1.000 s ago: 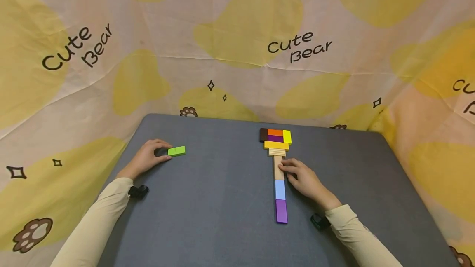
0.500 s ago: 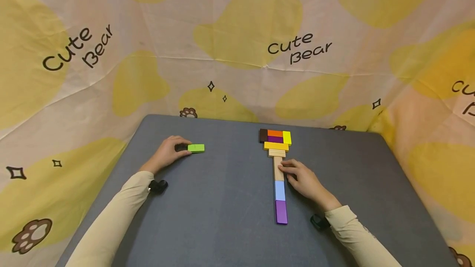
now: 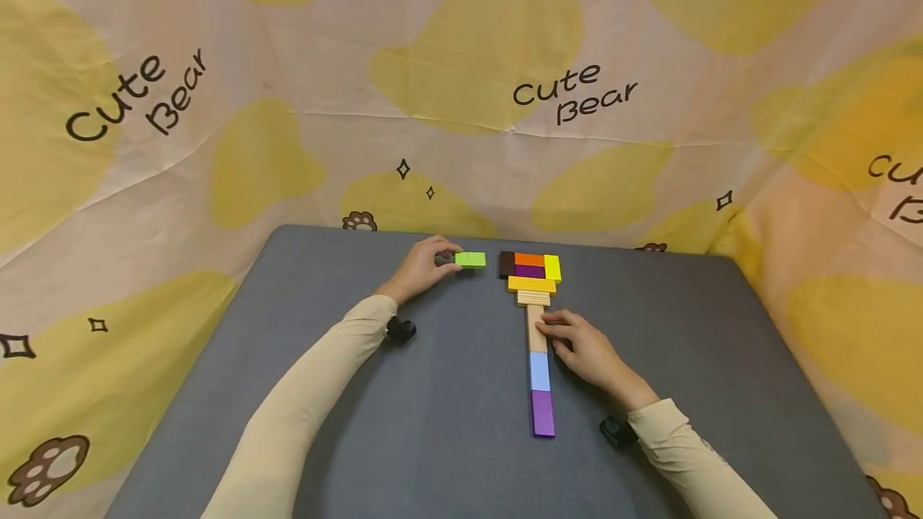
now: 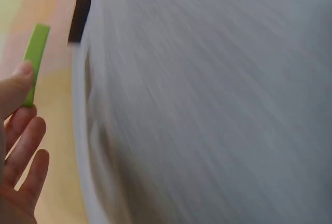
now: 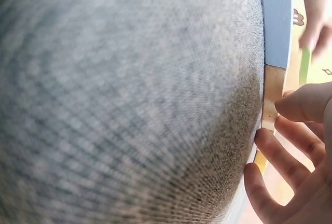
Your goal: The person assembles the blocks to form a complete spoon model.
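Observation:
Between thumb and fingertips, my left hand [image 3: 421, 269] pinches a lime-green block [image 3: 471, 260] by its left end, left of the block pattern's top. The left wrist view shows this green block [image 4: 37, 53] raised beside the table edge. My right hand [image 3: 587, 351] touches the bare wood block [image 3: 534, 339] with relaxed fingers, coming from the right. Below it in the column lie a light blue block [image 3: 539, 372] and a purple block [image 3: 543, 413]. Above are pale ridged pieces [image 3: 533, 298] and an amber plank [image 3: 531, 284].
Topping the pattern are a dark brown block [image 3: 507, 265], an orange block [image 3: 530, 259], a dark purple block [image 3: 530, 271] and a yellow block [image 3: 552, 268]. They lie near the back edge of the grey table [image 3: 649, 311]. A patterned cloth [image 3: 447, 86] hangs behind.
My left hand has carried the green block rightward and toward the back of the table, close to the dark brown block. My right hand stays at the wood block.

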Motion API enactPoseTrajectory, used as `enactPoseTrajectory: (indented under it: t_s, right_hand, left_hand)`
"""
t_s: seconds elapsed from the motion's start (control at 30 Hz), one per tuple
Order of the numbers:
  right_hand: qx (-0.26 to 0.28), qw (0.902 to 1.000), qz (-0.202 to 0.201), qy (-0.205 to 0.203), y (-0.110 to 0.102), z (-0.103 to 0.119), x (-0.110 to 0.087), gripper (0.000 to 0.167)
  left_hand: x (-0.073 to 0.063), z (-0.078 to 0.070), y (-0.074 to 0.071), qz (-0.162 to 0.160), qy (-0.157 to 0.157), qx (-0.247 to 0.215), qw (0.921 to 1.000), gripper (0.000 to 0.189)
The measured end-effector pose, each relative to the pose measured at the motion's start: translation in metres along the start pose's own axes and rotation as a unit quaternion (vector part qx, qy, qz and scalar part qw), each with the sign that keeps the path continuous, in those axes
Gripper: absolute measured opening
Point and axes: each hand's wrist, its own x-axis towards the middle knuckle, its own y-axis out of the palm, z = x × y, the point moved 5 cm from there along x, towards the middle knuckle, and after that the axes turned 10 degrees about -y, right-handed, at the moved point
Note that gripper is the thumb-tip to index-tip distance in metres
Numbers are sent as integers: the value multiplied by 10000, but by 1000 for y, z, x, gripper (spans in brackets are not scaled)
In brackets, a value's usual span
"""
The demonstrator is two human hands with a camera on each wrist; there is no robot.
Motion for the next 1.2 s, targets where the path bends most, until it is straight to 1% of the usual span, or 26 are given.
enactPoseTrajectory:
  t_s: [0.1, 0.2, 0.3, 0.4, 0.53, 0.63, 0.77, 0.97, 1.07, 1.2]
  right_hand:
    - [20, 10000, 8, -8, 1, 1, 0, 43]
    - [19, 10000, 35, 33, 1, 0, 1, 43]
    - [-5, 9999, 90, 85, 1, -1, 1, 43]
    - [6, 9999, 114, 108, 1, -1, 1, 43]
    - [7, 9999, 101, 52, 0, 0, 2, 42]
    - [34, 9999, 116, 46, 1, -1, 3, 43]
    - [86, 9998, 160, 112, 1, -1, 4, 42]
    - [30, 9997, 168, 155, 2, -3, 4, 42]
    - [13, 9997, 175, 176, 2, -4, 3, 42]
    - [6, 9996, 197, 199, 1, -5, 2, 42]
  left_hand:
    - [20, -21, 18, -25, -15, 19, 10000, 33]
    - [37, -38, 34, -75, -32, 130, 9999, 34]
    - [49, -49, 47, -106, -134, 182, 9997, 35]
    - [58, -56, 56, -189, -254, 173, 9993, 34]
    - [65, -62, 63, -345, -337, 101, 9988, 34]
    - [69, -65, 67, -396, -430, 120, 9982, 35]
    - [72, -68, 73, -312, -588, 284, 9974, 36]
    - [77, -75, 83, -107, -680, 538, 9962, 36]
    - [80, -76, 88, -67, -753, 633, 9951, 36]
    - [84, -74, 95, -36, -754, 740, 9944, 35]
